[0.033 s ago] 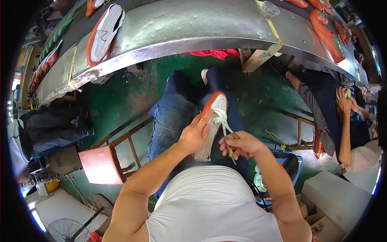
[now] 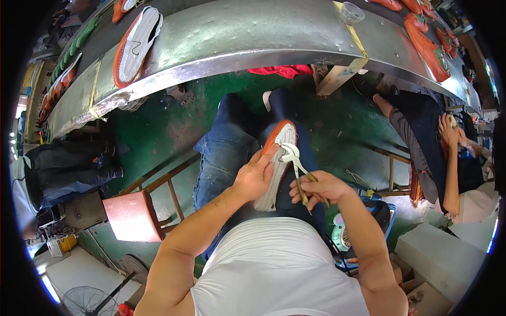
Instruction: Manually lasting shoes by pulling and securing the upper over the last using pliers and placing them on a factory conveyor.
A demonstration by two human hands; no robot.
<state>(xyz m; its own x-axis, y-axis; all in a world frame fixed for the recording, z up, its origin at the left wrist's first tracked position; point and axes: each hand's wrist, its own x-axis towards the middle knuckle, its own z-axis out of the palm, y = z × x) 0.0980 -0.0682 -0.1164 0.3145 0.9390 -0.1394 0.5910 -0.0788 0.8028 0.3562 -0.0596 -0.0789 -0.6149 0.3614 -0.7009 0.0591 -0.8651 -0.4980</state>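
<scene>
Over my lap I hold a shoe upper on a last (image 2: pixel 284 136), orange along its edge with a whitish underside facing up. My left hand (image 2: pixel 255 175) is closed around its left side, thumb on the underside. A pair of pincers (image 2: pixel 290 153) with pale curved jaws is gripped by its long handles in my right hand (image 2: pixel 320 187). The jaws lie over the shoe's right edge, close to my left thumb. The handles are spread apart between my right fingers. What the jaws bite on, if anything, is too small to tell.
A metal bench (image 2: pixel 237 26) runs across the far side, with a similar shoe (image 2: pixel 138 47) on the left and an orange shoe (image 2: pixel 426 48) on the right. A stool (image 2: pixel 134 215) stands left. Another person's hands (image 2: pixel 450 129) work at the right. A clear cup (image 2: pixel 352 12) sits on the bench.
My right hand and the pincers' handles have shifted slightly right, and the handles are spread wider. My left hand and the shoe have stayed in place.
</scene>
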